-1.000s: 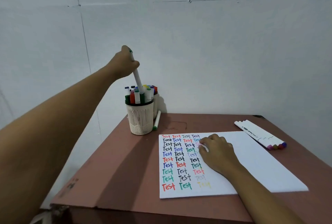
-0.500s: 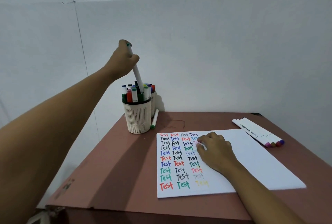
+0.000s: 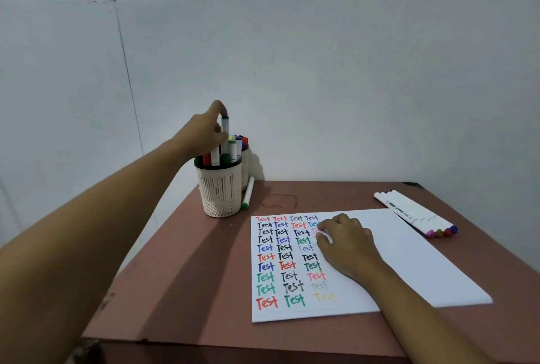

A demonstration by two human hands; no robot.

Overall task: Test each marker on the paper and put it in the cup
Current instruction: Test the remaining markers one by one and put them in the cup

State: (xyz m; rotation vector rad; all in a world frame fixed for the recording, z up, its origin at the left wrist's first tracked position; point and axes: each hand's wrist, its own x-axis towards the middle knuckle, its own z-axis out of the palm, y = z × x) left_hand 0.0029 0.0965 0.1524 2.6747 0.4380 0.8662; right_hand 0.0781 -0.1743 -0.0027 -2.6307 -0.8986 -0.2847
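Observation:
A cream perforated cup [image 3: 219, 191] full of several markers stands at the table's far left. My left hand [image 3: 206, 134] is above it, fingers pinched on a white marker with a green cap [image 3: 225, 130] that stands upright, its lower part down among the others in the cup. My right hand [image 3: 346, 242] rests curled on the white paper [image 3: 409, 264], beside columns of the word "Test" in many colours. Whether it holds anything is hidden. Several white markers [image 3: 418, 213] lie side by side at the paper's far right corner.
A second cup [image 3: 245, 169] with markers stands just behind the first. One green-tipped marker [image 3: 248, 192] lies on the brown table [image 3: 181, 290] beside the cups. A white wall rises right behind the table. The table's front edge is close to me.
My left hand has come down with the green-capped marker, which went from tilted above the cup to upright and partly inside it. My right hand has stayed on the paper.

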